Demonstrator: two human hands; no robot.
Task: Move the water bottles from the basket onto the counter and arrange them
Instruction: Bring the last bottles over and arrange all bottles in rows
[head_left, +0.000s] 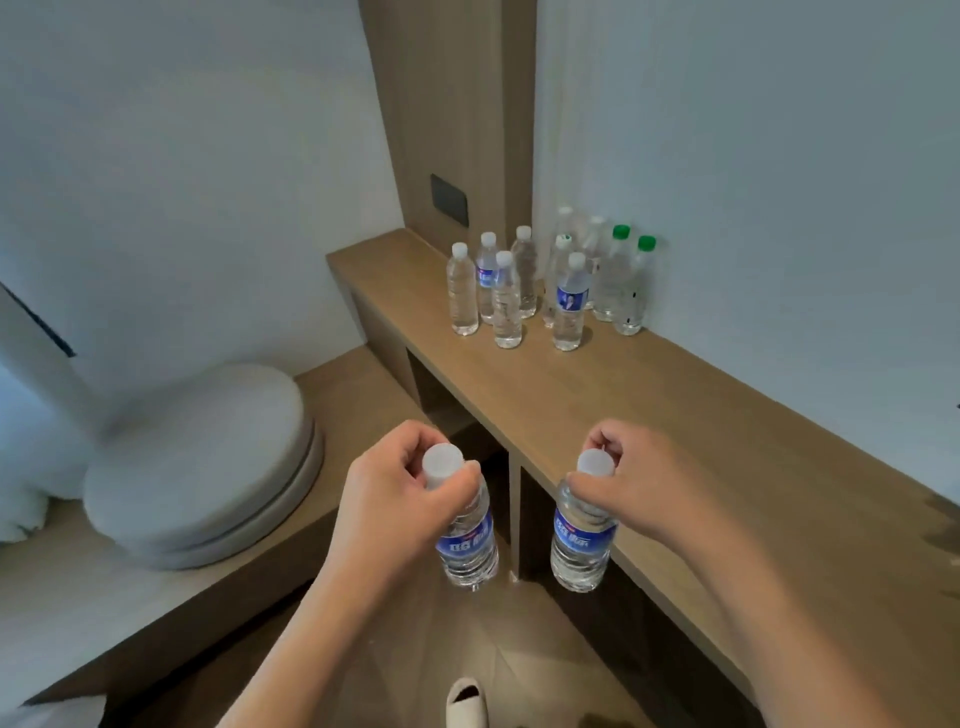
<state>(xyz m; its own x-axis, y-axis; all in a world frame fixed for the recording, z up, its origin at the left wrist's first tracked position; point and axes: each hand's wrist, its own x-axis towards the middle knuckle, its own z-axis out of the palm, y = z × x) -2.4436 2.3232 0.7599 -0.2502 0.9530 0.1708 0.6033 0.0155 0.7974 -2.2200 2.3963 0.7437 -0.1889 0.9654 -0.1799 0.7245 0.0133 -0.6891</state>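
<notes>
The wooden counter (675, 415) runs from 12 toward 4 o'clock, with a cluster of upright water bottles (545, 280) at its 12 o'clock end. At 6 o'clock, the left hand (400, 488) pinches the neck of one blue-labelled bottle (467, 540) and the right hand (639, 478) pinches another (582, 540), both hanging upright below counter height.

Blue-labelled clear bottles (467, 535), two green caps (621, 232), tan wood-grain counter (675, 415).

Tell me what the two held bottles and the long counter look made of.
Clear blue-labelled bottle in the left hand and its twin in the right hand: likely thin plastic, see-through and ribbed, with white caps. Long tan counter: wood or wood-look laminate, matte, faint grain.
</notes>
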